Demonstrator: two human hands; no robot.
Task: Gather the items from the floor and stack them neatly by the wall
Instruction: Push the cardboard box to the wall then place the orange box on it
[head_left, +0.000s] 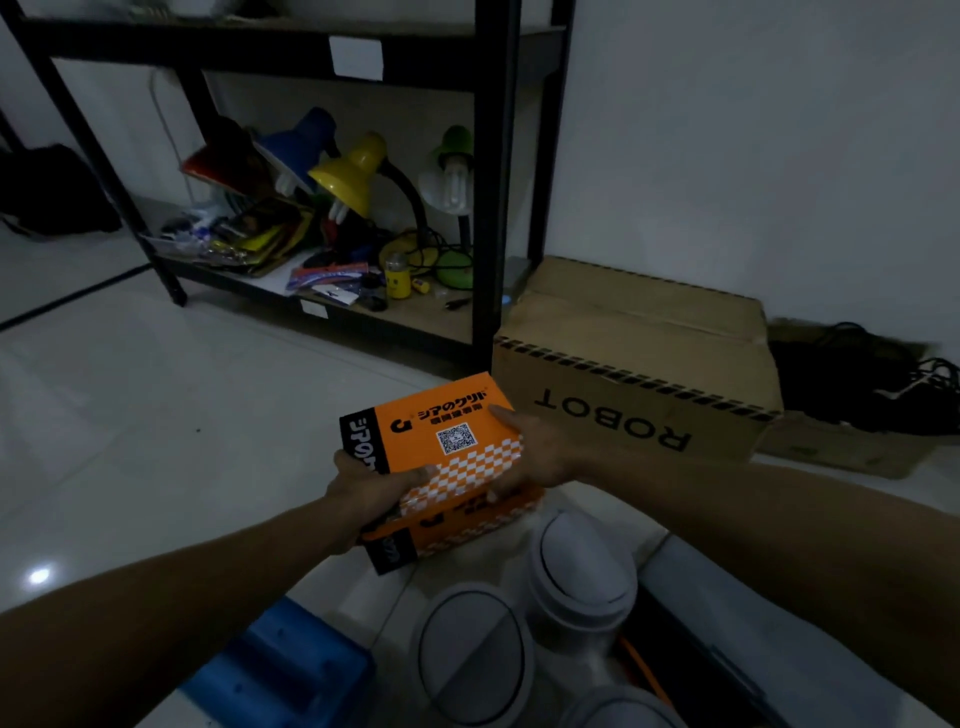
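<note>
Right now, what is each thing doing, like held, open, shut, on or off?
Top orange box: shut, held by both hands.
Lower orange box: shut, under the top one.
Left hand: grip on the box's near corner.
Right hand: grip on the box's right side.
Cardboard box: flaps closed, by the wall.
Desk lamps: off.

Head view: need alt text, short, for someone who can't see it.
Both hands, left hand and right hand, hold an orange box over a second orange box in a dim room. Beyond stands a cardboard box printed ROBOT against the wall, beside a black shelf of desk lamps; white bins sit below.
</note>
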